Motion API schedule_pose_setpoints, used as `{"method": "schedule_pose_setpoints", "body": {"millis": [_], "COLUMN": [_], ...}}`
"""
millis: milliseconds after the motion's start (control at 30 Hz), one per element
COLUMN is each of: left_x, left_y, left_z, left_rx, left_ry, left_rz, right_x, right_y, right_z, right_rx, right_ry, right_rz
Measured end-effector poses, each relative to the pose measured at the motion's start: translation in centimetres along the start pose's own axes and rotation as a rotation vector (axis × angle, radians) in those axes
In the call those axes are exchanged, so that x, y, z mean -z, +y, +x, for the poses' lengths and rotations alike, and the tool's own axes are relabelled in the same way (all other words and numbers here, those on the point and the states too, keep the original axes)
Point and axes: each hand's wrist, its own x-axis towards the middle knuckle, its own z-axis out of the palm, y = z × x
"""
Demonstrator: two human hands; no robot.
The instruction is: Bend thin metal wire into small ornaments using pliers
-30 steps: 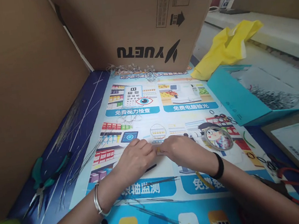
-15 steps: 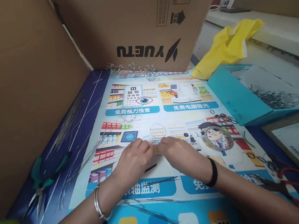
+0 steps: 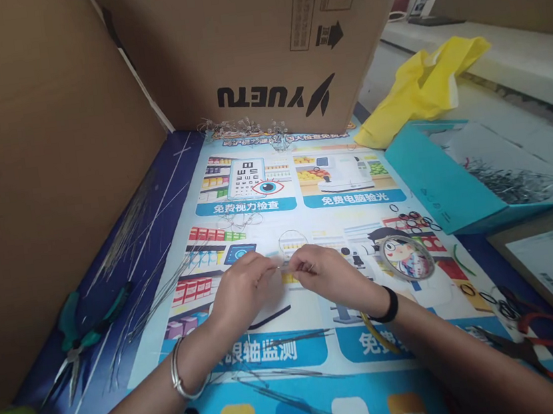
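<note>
My left hand (image 3: 250, 285) and my right hand (image 3: 323, 272) face each other over the printed poster, fingertips a short gap apart. Both are closed in a pinch on a thin wire (image 3: 284, 266) that spans the gap. A round loop of the wire (image 3: 291, 230) stands up just beyond my fingertips. Its exact ends are hidden by my fingers. Several loose dark wires (image 3: 286, 370) lie on the poster nearer to me. To the right of my right hand sits a small round clear dish (image 3: 407, 258) with tiny bits in it.
Green-handled pliers (image 3: 79, 342) lie at left, beside straight wires (image 3: 125, 229). A red-handled tool (image 3: 549, 335) and black rings (image 3: 413, 217) are at right. Behind them stands a blue box (image 3: 425, 182) of wire pieces. Cardboard walls (image 3: 235, 37) close off the back and left.
My hands have turned slightly and parted a little, so the wire between the fingertips shows more. My right fingers have curled inward. A yellow strip now shows beside my right wrist.
</note>
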Motion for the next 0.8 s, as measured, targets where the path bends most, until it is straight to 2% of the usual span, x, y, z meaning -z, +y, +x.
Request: {"method": "schedule_pose_setpoints", "body": {"millis": [167, 367, 567, 800], "left_x": [0.3, -0.4, -0.6, -1.2], "left_y": [0.1, 0.1, 0.6, 0.6], "left_z": [0.5, 0.5, 0.5, 0.0], "left_rx": [0.183, 0.451, 0.511, 0.559], "left_ry": [0.008, -0.033, -0.060, -0.044], "left_rz": [-0.273, -0.668, -0.920, -1.129], "right_x": [-0.6, -1.3, -1.7, -2.2], "right_y": [0.6, 0.7, 0.4, -0.1], "right_z": [0.0, 0.1, 0.2, 0.0], "right_rx": [-0.041, -0.149, -0.224, -0.209], "right_ry": [0.009, 0.011, 0.092, 0.161], "right_rz": [0.268, 0.575, 0.802, 0.890]}}
